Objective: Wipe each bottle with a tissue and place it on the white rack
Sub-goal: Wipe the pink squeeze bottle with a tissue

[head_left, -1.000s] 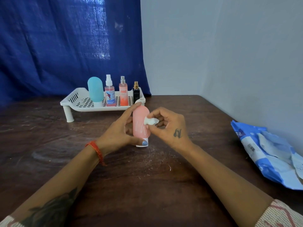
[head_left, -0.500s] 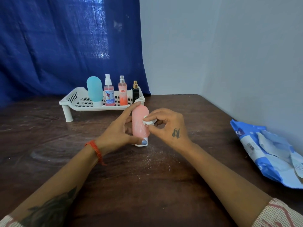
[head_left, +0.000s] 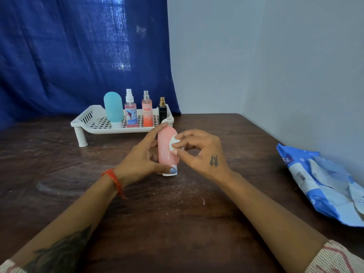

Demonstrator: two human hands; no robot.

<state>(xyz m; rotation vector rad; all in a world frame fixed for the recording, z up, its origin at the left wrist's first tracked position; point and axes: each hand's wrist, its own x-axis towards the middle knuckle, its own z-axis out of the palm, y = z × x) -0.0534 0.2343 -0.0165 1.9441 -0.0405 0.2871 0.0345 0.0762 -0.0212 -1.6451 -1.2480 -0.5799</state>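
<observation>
**Pink bottle held upright mid-desk, tissue pressed to its upper side**

The pink bottle (head_left: 167,148) stands cap-down near the middle of the desk (head_left: 177,223), just in front of the white rack's (head_left: 94,126) right front corner. The left hand (head_left: 141,160) grips it from the left: forefinger reaching up to the rounded top, thumb curled round the white cap at the base. The right hand (head_left: 199,152) pinches a small wad of white tissue (head_left: 173,143) between thumb and fingertips and holds it against the bottle's upper right side.

The rack sits toward the desk's far edge, left of centre, on short legs. On it, in a row from left to right, stand a teal bottle (head_left: 113,108), a pink spray bottle with a white nozzle (head_left: 130,113), an orange spray bottle (head_left: 147,112) and a small dark bottle with a gold top (head_left: 162,111). The left forefinger and the pink bottle's top overlap the rack's right front corner, hiding part of its rim.

At the desk's right edge, against the wall, lies a crumpled blue-and-white wipes packet (head_left: 323,186), cut off by the picture's right border. White flecks and crumbs are scattered over the dark wood in front of the bottle. A blue curtain (head_left: 78,56) hangs behind the rack. The print on the pink spray bottle's label is too small to read, and the far side of the pink bottle is hidden by the left hand.
</observation>
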